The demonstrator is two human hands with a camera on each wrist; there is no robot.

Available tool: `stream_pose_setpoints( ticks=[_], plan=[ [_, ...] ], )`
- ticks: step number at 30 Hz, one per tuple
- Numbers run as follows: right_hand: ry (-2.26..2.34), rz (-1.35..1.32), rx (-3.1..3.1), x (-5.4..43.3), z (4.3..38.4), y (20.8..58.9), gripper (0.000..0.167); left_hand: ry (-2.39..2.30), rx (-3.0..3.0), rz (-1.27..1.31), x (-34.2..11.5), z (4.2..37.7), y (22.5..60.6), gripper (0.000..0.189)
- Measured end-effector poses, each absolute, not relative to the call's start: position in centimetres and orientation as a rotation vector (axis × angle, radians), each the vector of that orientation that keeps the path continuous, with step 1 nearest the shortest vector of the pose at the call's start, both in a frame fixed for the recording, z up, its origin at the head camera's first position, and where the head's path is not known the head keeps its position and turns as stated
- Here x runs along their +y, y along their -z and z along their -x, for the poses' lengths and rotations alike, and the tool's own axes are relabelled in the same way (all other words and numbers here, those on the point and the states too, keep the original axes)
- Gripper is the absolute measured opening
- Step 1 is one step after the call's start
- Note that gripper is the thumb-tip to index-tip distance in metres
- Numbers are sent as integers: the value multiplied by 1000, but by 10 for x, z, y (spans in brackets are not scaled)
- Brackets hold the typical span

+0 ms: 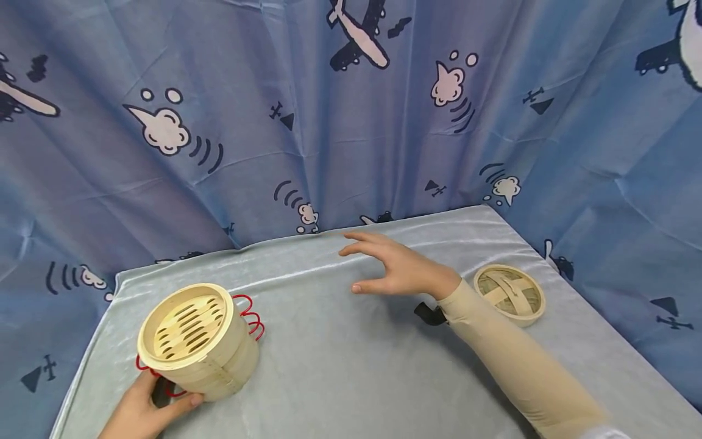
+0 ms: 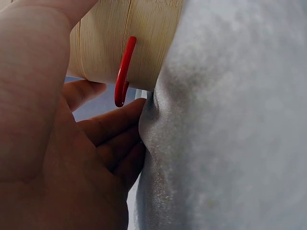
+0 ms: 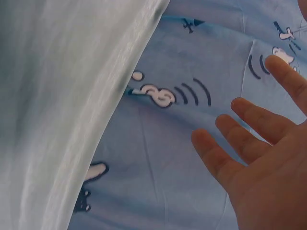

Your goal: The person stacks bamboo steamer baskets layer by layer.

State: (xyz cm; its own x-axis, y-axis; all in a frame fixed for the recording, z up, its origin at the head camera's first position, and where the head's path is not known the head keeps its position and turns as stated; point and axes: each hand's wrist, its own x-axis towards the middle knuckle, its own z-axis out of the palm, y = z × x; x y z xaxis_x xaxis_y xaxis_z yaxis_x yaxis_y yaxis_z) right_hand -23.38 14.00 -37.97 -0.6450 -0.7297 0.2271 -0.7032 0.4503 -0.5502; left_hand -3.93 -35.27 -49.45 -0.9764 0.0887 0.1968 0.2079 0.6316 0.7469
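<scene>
Operating remotely, I've got my left hand [image 1: 140,408] gripping a pale cylindrical bamboo steamer [image 1: 211,358], fingers curled; right hand [image 1: 401,268] hovers, fingers spread.

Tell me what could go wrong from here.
The left hand is beside a projecting red handle, so a finger could snag it. The steamer stands near the left edge of the table; a leftward push might topple it. The right sleeve overlaps the woven lid in the head view and might brush it.

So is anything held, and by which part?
The left hand touches the bamboo steamer at its lower wall; whether it grips is unclear. The right hand holds nothing.
</scene>
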Motion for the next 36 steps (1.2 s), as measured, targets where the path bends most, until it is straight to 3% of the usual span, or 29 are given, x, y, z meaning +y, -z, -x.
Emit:
stream_pose_setpoints(
  ticks=[16, 28, 36],
  plan=[
    [968, 1036, 2806, 216, 236, 384, 64, 1077, -2792, 216, -359, 44, 495, 91],
    [875, 873, 2935, 285, 220, 393, 59, 1081, -2954, 72, -355, 44, 490, 94],
    [808, 770, 2966, 317, 208, 391, 62, 1116, -2878, 105, -357, 43, 494, 91]
  ],
)
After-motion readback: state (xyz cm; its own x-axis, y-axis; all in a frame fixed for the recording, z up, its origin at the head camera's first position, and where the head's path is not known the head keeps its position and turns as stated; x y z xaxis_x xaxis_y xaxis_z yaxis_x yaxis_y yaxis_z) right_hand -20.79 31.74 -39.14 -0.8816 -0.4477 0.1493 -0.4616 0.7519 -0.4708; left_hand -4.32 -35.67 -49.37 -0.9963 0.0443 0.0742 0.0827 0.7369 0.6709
